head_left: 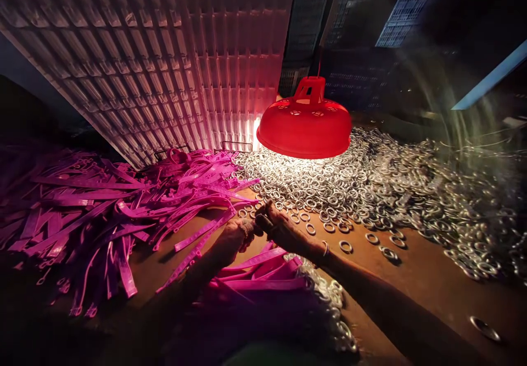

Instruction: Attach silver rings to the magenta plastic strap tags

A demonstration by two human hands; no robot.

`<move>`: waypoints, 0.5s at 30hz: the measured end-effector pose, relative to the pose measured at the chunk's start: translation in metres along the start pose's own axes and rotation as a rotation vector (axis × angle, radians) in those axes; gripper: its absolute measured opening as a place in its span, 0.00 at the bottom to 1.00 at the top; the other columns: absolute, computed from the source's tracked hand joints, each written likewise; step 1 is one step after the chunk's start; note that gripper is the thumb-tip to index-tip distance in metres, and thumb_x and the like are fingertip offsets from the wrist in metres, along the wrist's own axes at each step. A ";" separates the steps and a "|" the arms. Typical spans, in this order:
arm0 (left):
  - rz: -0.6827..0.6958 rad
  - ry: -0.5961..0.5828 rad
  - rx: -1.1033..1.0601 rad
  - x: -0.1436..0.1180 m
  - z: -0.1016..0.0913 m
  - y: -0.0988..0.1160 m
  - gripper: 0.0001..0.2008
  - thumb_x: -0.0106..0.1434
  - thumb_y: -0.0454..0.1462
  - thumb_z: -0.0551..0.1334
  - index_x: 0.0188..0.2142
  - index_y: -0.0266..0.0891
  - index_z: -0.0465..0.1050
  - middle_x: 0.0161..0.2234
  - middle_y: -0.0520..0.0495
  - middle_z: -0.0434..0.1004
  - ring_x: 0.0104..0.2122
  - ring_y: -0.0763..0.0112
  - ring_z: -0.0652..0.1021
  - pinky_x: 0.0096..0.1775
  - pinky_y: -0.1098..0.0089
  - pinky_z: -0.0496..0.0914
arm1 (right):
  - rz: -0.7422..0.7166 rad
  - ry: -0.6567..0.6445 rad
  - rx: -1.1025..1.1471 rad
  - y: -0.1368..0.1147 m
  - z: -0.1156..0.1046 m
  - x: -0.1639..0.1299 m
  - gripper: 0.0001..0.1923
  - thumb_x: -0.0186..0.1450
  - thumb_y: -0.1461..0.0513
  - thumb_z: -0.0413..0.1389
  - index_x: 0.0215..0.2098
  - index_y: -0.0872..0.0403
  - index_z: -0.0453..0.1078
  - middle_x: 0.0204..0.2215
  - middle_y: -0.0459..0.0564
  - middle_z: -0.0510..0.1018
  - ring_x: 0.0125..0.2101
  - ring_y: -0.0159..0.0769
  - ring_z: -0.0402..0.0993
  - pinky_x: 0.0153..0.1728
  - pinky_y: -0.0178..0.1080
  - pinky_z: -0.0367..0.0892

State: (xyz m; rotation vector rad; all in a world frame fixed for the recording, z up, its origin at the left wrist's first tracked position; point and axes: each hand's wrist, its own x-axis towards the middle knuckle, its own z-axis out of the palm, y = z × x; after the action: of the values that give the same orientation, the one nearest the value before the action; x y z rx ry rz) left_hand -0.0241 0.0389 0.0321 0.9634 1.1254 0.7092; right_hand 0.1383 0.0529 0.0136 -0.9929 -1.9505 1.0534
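Note:
My left hand (242,233) and my right hand (276,227) meet just below the red lamp, fingers curled and touching or nearly so. Both are closed. Whatever is pinched between them is too dark and small to make out. Several purple straps (197,245) with small end fittings lie beside and behind my left hand, some tips reaching close to the fingers. Close to my right hand are loose silver metal rings (310,229). Below my wrists sits a bundle of purple straps (263,283) with silver rings (335,294) at its right end.
A red lamp (304,127) hangs low over a wide heap of silver rings (370,185). Purple straps (82,207) are piled at left. Tall ribbed translucent panels (164,53) stand behind. A single ring (485,328) lies on the brown tabletop (420,267).

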 end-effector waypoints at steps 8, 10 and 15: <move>-0.095 -0.390 0.149 -0.071 0.006 0.019 0.20 0.54 0.51 0.65 0.23 0.33 0.75 0.16 0.54 0.63 0.18 0.79 0.61 0.21 0.74 0.53 | 0.115 -0.150 -0.289 -0.070 0.005 -0.108 0.11 0.67 0.56 0.52 0.44 0.53 0.65 0.24 0.47 0.69 0.21 0.32 0.58 0.22 0.33 0.50; -0.112 -0.489 0.042 -0.082 0.011 0.004 0.19 0.55 0.50 0.65 0.25 0.33 0.75 0.22 0.50 0.69 0.24 0.76 0.67 0.28 0.74 0.60 | 0.172 -0.111 -0.286 -0.068 0.013 -0.131 0.09 0.66 0.56 0.53 0.41 0.52 0.67 0.23 0.48 0.69 0.21 0.33 0.60 0.22 0.34 0.52; -0.142 -0.555 0.001 -0.101 0.020 -0.022 0.19 0.60 0.49 0.62 0.28 0.33 0.72 0.26 0.49 0.69 0.28 0.73 0.68 0.32 0.72 0.62 | 0.272 -0.123 -0.106 -0.055 0.030 -0.158 0.12 0.66 0.52 0.55 0.39 0.52 0.67 0.21 0.49 0.70 0.19 0.34 0.61 0.19 0.34 0.53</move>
State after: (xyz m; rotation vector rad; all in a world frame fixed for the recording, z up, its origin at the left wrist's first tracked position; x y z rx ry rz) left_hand -0.0351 -0.0632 0.0567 0.9900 0.6934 0.2940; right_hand 0.1699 -0.1140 0.0157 -1.3081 -2.0272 1.1931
